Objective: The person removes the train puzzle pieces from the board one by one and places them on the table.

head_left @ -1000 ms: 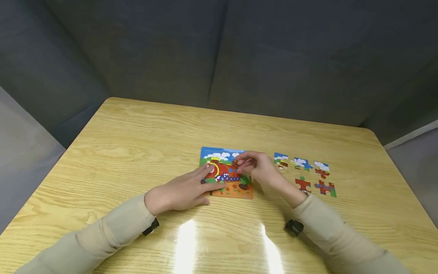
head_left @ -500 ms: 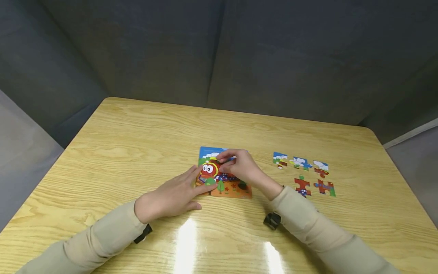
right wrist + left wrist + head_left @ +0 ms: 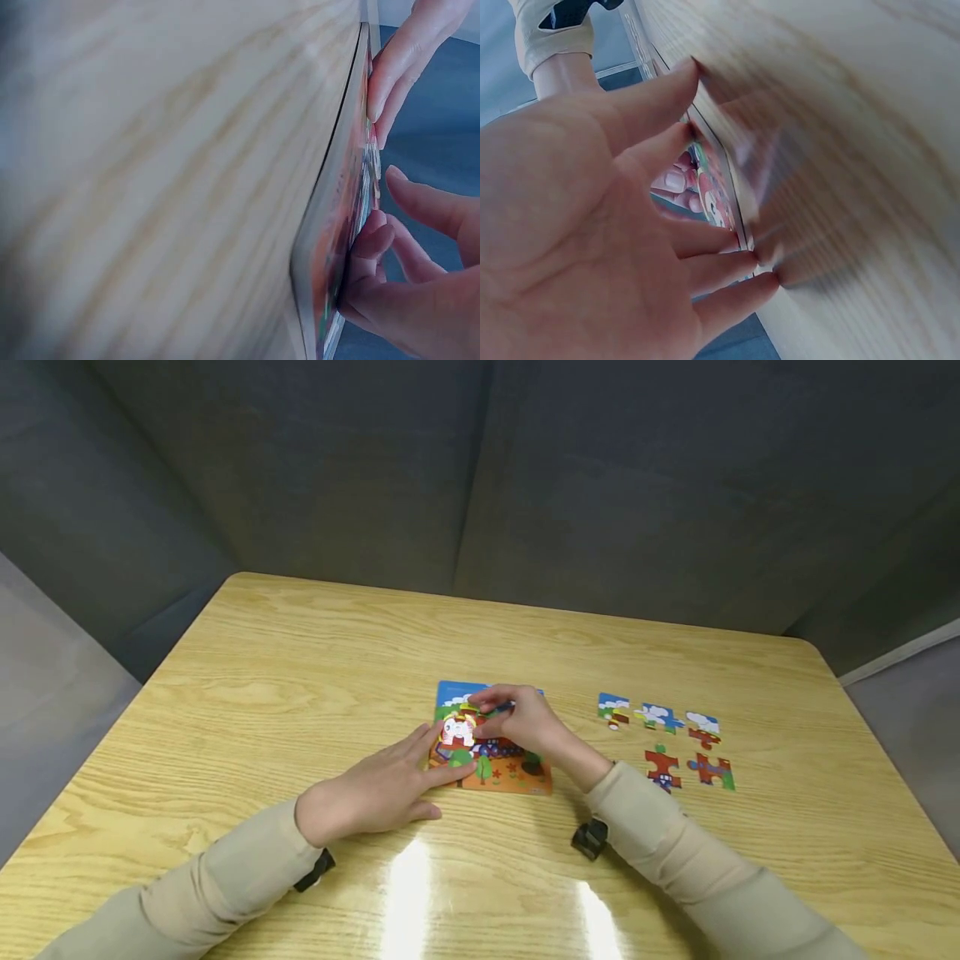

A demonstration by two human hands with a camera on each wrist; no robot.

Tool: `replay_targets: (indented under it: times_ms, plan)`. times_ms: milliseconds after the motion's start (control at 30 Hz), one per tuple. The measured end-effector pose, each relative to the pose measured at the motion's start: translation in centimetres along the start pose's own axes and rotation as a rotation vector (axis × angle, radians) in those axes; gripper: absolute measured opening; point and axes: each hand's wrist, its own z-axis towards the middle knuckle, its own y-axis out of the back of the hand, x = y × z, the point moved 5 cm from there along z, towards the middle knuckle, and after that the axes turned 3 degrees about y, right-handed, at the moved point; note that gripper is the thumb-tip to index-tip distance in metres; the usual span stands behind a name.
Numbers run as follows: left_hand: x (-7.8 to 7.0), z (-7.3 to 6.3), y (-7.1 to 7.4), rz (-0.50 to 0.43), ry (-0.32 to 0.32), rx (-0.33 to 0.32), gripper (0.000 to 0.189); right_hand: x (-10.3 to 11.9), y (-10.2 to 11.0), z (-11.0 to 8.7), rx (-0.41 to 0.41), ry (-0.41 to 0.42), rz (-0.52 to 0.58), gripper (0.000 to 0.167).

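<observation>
Your right grip (image 3: 528, 727) appears to pinch the eyed piece (image 3: 457, 735) at nine o'clock on the puzzle board (image 3: 508, 783); tip it level, line up its edges, then press evenly, while your left grip (image 3: 381, 789) rests, fingers loosely extended, over the board's eight-o'clock corner to steady it. The board sits at twelve from you on a wood-grained surface (image 3: 322, 652), with five loose pieces (image 3: 663, 766) at three o'clock from it; bright reflections (image 3: 407, 893) streak the surface toward six, so judge the seam by touch; dark cloth (image 3: 337, 485) hangs beyond.
</observation>
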Motion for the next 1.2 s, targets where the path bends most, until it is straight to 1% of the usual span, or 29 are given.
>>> replay_targets:
  times_ms: [167, 300, 467, 633, 700, 800, 967, 1033, 1100, 1200]
  plan:
    - [0.0, 0.0, 0.0, -0.009, 0.010, 0.005, 0.061, 0.2, -0.2, 0.1, 0.023, 0.040, 0.032, 0.033]
    - [0.0, 0.0, 0.0, -0.005, 0.016, 0.007, 0.061, 0.5, -0.3, 0.1, 0.003, 0.111, -0.015, 0.027]
    - [-0.1, 0.0, 0.0, 0.008, 0.014, 0.001, 0.061, 1.1, -0.6, 0.0, -0.022, 0.211, -0.128, 0.024]
    - [0.0, 0.0, 0.0, 0.018, 0.012, 0.002, 0.061, 1.6, -1.1, -0.2, 0.008, 0.304, -0.304, 0.025]
    - [0.0, 0.0, 0.0, 0.016, 0.016, 0.005, 0.061, 1.8, -1.2, -0.3, 0.020, 0.334, -0.339, 0.025]
    - [0.1, 0.0, 0.0, 0.020, 0.017, 0.007, 0.061, 2.0, -1.4, -0.3, 0.026, 0.366, -0.353, 0.025]
    - [0.1, 0.0, 0.0, 0.031, 0.018, 0.006, 0.061, 2.8, -1.1, -0.8, 0.000, 0.418, -0.347, 0.024]
    - [0.0, 0.0, 0.0, 0.026, 0.022, 0.005, 0.061, 3.1, -0.5, -1.1, -0.009, 0.435, -0.341, 0.025]
    - [0.0, 0.1, 0.0, 0.021, 0.026, 0.006, 0.061, 3.2, 0.4, -1.4, -0.001, 0.430, -0.321, 0.024]
    - [-0.2, 0.2, -0.1, 0.012, 0.029, 0.007, 0.062, 2.7, 2.4, -2.1, 0.007, 0.383, -0.294, 0.021]
